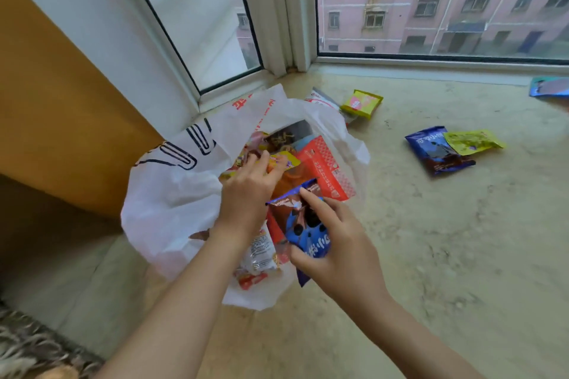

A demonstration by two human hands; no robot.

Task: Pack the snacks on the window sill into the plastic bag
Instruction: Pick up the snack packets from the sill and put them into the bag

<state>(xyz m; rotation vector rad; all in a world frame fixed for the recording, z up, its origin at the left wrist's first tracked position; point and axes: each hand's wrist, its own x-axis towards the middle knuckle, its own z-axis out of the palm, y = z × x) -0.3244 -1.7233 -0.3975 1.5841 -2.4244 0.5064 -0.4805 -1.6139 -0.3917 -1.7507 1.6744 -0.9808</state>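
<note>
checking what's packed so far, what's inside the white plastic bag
Inside the white plastic bag: a red packet, a yellow-edged packet and other wrappers. Both hands and the blue packet cover whatever lies deeper.

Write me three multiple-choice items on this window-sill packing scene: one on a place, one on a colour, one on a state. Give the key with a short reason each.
1. Where does the yellow-green packet lie?
A. Inside the plastic bag
B. On the sill, overlapping a dark blue packet
C. In the left hand

2. What colour is the plastic bag?
A. White with red and black print
B. Plain black
C. Clear green

3. What is the right hand doing?
A. Resting flat on the sill
B. Gripping a blue snack packet over the bag
C. Holding the window frame

Key:
1. B: it rests partly on the dark blue packet on the window sill, apart from the bag.
2. A: white film with red and black print.
3. B: its fingers and thumb close round the blue snack packet, while the left hand reaches among the packets in the bag.
</note>
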